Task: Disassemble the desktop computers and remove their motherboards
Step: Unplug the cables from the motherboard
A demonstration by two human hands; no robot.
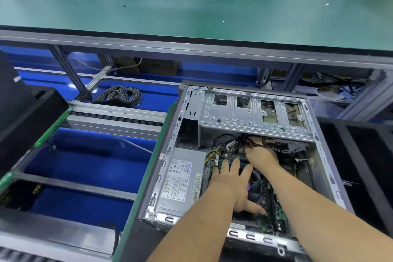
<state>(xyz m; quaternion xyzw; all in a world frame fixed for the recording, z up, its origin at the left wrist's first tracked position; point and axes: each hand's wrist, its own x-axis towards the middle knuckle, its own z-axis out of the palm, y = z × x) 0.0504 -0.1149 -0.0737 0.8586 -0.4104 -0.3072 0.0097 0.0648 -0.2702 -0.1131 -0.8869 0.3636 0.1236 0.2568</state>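
1. Motherboard (274,215) lies seated in the floor of the opened desktop case (327,155), low in the right half of the scene, partly hidden by both forearms
2. Right hand (260,154) reaches to the far end of the board, under the drive cage (253,112), fingers curled round a bundle of dark cables (282,147)
3. Left hand (231,185) lies flat on the board over the memory slots and cooler fan (256,185), fingers straight and spread, gripping nothing
4. Power supply (182,181) sits just left of the board, its yellow and black leads running toward the board's far edge
5. Judgement: the step is unplugging. Pull at the connector body, straight out, not by the wires, while the flat hand steadies the board
6. Case rests on the green-edged workbench (148,168); a coil of grey wire (119,95) lies well apart, far left
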